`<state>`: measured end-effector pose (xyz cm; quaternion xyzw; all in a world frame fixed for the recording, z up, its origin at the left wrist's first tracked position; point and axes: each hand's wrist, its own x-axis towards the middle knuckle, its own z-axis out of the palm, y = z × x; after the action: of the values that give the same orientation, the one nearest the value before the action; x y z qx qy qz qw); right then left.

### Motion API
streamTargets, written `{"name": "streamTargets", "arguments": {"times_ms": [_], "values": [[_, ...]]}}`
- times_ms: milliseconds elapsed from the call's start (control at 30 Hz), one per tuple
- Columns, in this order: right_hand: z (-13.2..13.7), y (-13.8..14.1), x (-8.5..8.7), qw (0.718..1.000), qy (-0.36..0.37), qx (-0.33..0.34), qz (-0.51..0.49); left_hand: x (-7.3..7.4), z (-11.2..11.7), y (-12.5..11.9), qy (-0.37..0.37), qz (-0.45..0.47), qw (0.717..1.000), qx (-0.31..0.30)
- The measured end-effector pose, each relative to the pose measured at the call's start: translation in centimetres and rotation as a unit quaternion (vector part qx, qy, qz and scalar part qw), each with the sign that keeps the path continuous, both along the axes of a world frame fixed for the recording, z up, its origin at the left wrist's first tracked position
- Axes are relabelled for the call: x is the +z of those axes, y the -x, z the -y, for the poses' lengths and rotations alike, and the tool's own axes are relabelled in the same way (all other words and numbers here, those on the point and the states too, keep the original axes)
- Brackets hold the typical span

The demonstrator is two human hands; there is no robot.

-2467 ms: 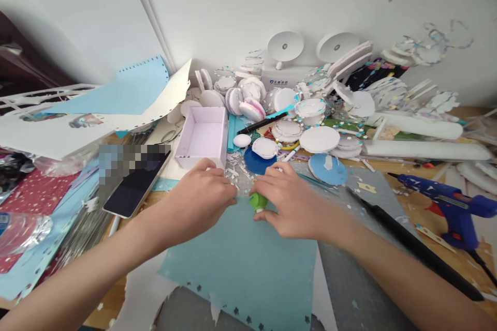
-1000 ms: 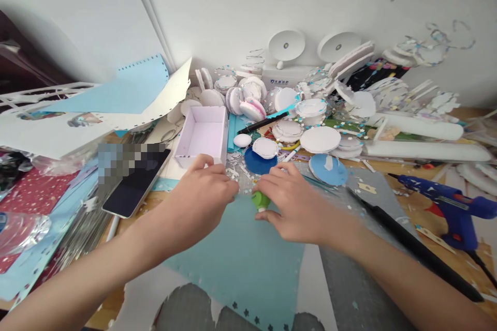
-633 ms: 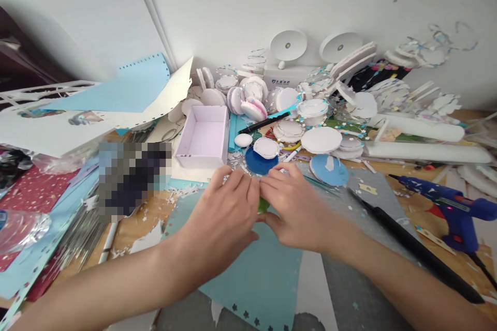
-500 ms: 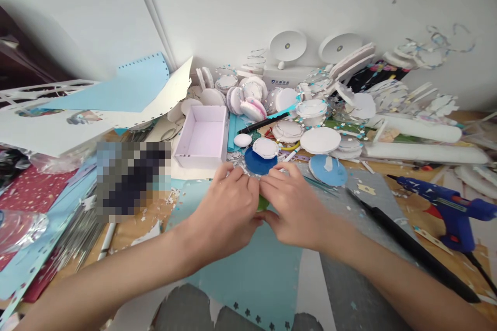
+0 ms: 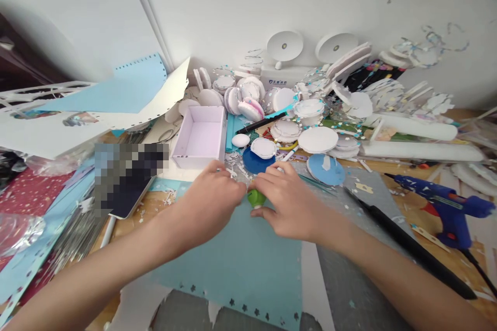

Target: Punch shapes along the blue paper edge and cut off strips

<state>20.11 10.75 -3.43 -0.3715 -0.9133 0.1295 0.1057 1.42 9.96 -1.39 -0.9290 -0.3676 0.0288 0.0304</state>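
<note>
A small green craft punch (image 5: pixel 256 198) sits in my right hand (image 5: pixel 289 201), fingers over its top and thumb below it. My left hand (image 5: pixel 217 201) is closed, curled at the far edge of a light blue sheet of paper (image 5: pixel 240 264) and close beside the punch. Flower-shaped holes run along the sheet's near edge. My fingers hide much of the punch and the paper edge there. Beneath the sheet lie white paper (image 5: pixel 316 274) and a grey cutting mat (image 5: pixel 349 279).
Past my hands are a blue disc (image 5: pixel 254 164), a pale box (image 5: pixel 200 137) and several white foam discs (image 5: pixel 318 139). On the right lie a black-handled knife (image 5: pixel 411 243) and a blue glue gun (image 5: pixel 446 196). A phone (image 5: pixel 134 191) and thin wires (image 5: pixel 73 232) are left.
My left hand has moved left, away from my right hand, uncovering more of the green punch. The blue sheet has shifted left and more of its punched near edge shows.
</note>
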Motion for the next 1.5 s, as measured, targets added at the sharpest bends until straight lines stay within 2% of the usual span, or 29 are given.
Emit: {"name": "streamTargets", "arguments": {"times_ms": [167,300,467,600,833,1000,1167,1333,1500], "values": [[-0.3,-0.3,-0.3,1.0,0.004,0.004,0.007,0.7,-0.4,1.0,0.009,-0.004,1.0,0.016],[-0.1,0.0,-0.2,1.0,-0.024,0.004,-0.014,1.3,-0.1,0.5,0.006,0.005,1.0,0.019],[0.2,0.2,-0.4,0.998,-0.053,0.01,-0.017,0.5,0.2,-1.3,0.012,0.031,0.999,0.029],[0.3,0.3,-1.0,0.998,-0.053,-0.004,-0.023,-0.3,0.0,-1.7,0.022,0.037,0.999,0.027],[-0.1,0.1,-0.9,0.999,-0.025,0.0,-0.024,0.4,-0.5,-0.6,0.054,-0.007,0.998,0.02],[-0.7,-0.6,-0.5,1.0,0.003,-0.002,-0.018,1.0,-0.8,0.6,0.028,-0.061,0.998,0.015],[-0.7,-0.7,-0.3,1.0,0.002,0.015,0.0,1.5,-1.0,1.2,0.032,-0.066,0.997,0.018],[-0.2,-0.2,0.0,1.0,-0.013,0.024,0.0,1.7,-0.6,-0.1,0.062,-0.013,0.998,0.026],[0.2,0.0,-0.4,0.999,-0.032,0.013,-0.01,0.7,-0.2,-1.7,0.059,0.013,0.997,0.039]]}}
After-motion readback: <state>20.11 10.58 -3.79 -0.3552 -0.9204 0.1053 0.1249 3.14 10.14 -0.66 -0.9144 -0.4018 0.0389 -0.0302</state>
